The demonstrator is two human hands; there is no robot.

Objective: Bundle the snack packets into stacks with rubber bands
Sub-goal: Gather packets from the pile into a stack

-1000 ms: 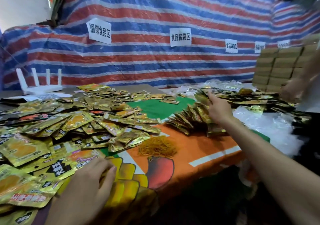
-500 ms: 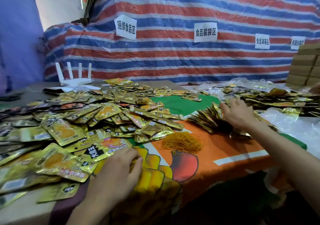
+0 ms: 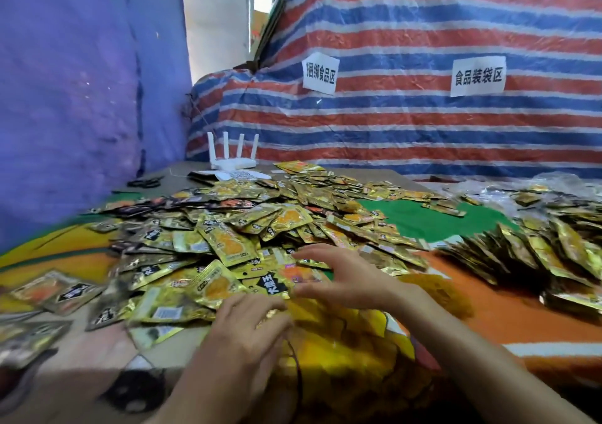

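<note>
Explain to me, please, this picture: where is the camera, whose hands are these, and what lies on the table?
No machine here. A person wears a camera on the head; it looks forward and down at their own hands. On the table cloth lies a heap of loose gold snack packets; at the right is a leaning row of packets. The left hand and right hand rest at the heap's near edge, fingers spread, gripping nothing. The blurred yellow pile behind the right wrist is probably rubber bands.

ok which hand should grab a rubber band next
Probably right: the right hand lies just beside the rubber bands, while the left hand rests on the loose packets, further from them.
</note>
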